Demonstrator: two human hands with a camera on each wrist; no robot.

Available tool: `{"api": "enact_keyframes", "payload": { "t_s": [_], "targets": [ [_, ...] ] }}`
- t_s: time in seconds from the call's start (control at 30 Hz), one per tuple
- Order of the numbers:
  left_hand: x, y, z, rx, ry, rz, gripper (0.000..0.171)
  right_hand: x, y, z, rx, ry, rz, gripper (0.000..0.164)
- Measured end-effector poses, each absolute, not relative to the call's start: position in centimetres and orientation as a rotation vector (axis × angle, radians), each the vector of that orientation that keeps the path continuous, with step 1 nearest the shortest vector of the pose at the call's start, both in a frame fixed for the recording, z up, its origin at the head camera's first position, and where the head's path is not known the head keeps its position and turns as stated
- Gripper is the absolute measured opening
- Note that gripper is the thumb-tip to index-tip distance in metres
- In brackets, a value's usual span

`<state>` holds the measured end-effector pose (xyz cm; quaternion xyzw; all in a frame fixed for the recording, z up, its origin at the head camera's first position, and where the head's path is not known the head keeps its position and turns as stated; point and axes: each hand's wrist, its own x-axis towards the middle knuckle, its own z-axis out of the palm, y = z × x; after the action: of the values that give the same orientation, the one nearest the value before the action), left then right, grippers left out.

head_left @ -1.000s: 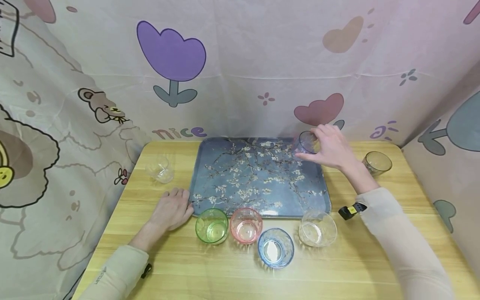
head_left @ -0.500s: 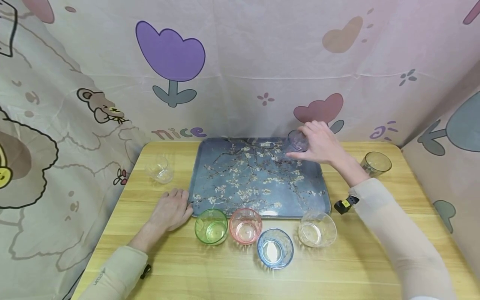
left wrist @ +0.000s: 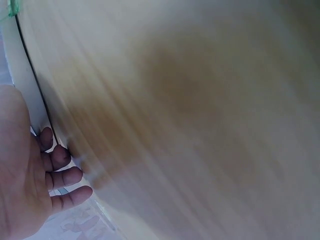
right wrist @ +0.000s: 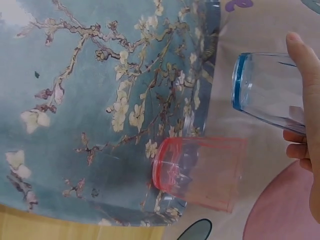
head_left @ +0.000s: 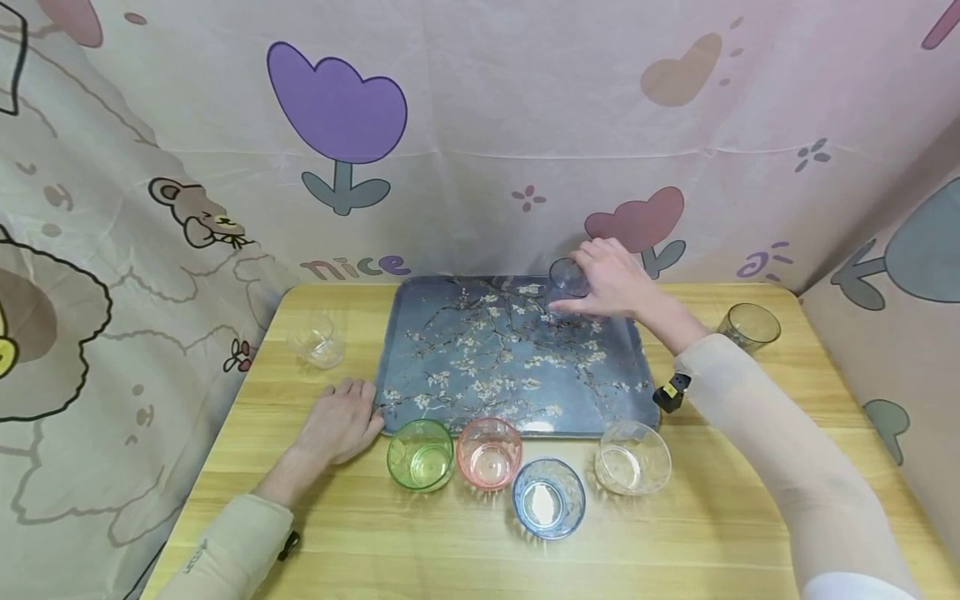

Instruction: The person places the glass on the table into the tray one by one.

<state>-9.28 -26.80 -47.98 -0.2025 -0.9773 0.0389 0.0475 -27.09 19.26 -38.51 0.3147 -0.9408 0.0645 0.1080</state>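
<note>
A big cloth (head_left: 487,100) with flowers and a bear hangs behind the wooden worktop (head_left: 420,550). On the worktop is a blue tray (head_left: 450,350) with white blossoms. The right hand (head_left: 611,279) reaches over the back of the tray, its thumb and fingers bent around a pale blue glass (head_left: 568,279). That glass looks lifted a bit off the tray, though its bottom is hard to see. The left hand (head_left: 341,421) rests by the tray's near left corner, fingers loose, holding nothing. A red-pink glass (right wrist: 200,172) stands at the tray's far right corner. Along the near side are a green glass (head_left: 421,456), a pink glass (head_left: 490,454), a bright blue glass (head_left: 549,498) and a clear glass (head_left: 633,458). A see-through glass (head_left: 318,342) sits left of the tray, and a brown glass (head_left: 750,327) sits right.
</note>
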Motion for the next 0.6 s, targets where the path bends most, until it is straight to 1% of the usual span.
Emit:
{"api": "enact_keyframes", "payload": {
  "t_s": [0.1,0.3,0.6],
  "targets": [
    [-9.3,-26.7,-48.0,-0.62,-2.983,0.117,0.03,-27.5,18.7,-38.8,0.94,-2.782,0.162,0.097],
    [-9.1,-26.8,-48.2,-0.624,-2.975,0.104,0.031,-28.1,17.5,-39.2,0.98,-2.799,0.092,0.095],
    [-9.4,-26.8,-48.1,-0.629,-2.973,0.113,0.029,-28.9,16.5,-40.3,1.027,-2.83,-0.051,0.1]
  ]
}}
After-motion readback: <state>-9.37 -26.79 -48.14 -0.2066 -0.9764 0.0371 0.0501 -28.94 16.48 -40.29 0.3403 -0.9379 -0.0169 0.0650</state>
